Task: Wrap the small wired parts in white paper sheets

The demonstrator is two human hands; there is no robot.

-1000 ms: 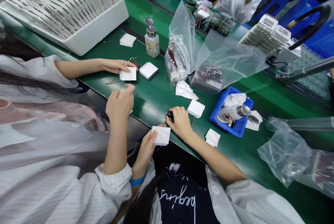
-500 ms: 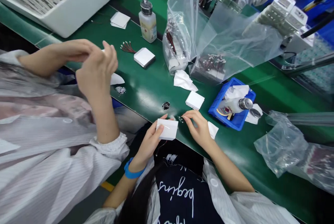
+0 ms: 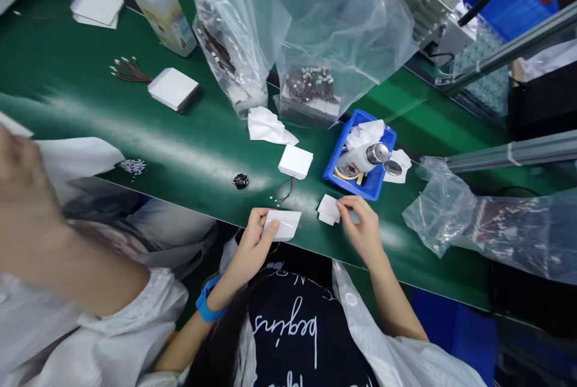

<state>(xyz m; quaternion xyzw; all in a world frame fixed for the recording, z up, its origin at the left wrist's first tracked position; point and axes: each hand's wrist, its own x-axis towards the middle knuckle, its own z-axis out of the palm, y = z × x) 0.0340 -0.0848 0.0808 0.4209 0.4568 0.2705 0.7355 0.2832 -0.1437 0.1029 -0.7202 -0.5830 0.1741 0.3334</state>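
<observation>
Left hand (image 3: 255, 243), grip clamped on white card (image 3: 287, 226), right hand (image 3: 363, 228) pinching white paper's (image 3: 328, 209) edge, shirt (image 3: 288, 330) reading "begins", bottle (image 3: 354, 163) label too small to read

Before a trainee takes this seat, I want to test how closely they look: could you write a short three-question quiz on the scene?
1. True or false: the left hand holds a white piece.
2. Fill in the colour: a tilted bottle rests in the ____ bin.
3. Which wrist wears the wristband, that of the left hand or that of the right hand?

Key:
1. True.
2. Blue.
3. The left wrist.
</observation>
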